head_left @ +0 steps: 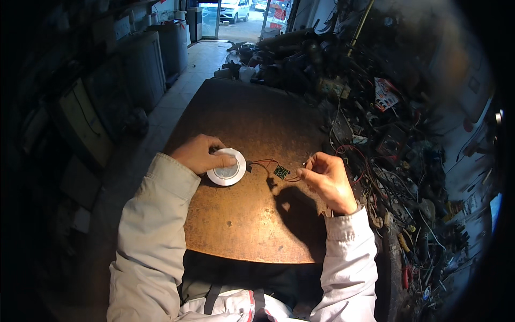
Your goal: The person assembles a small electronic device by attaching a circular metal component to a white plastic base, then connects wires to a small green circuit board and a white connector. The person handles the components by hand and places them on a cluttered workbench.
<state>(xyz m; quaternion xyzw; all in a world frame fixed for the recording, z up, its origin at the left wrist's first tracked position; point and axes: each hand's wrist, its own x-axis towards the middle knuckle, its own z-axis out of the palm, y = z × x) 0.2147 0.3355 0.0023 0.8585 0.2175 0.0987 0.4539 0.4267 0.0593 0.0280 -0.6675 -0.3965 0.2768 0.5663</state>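
My left hand (203, 153) lies on a round white lamp fitting (227, 168) and holds it down on the brown worktop (241, 225). Thin red and black wires (264, 162) run from the fitting to a small green circuit board (281, 172) that hangs just above the worktop. My right hand (327, 180) pinches the wires just right of the board, fingers closed on them. Both sleeves are pale grey.
A dense heap of tools, cables and parts (397, 161) covers the bench to the right and behind the worktop. Grey cabinets (145, 64) line the aisle on the left. A tiled floor (198, 64) leads to an open doorway at the back.
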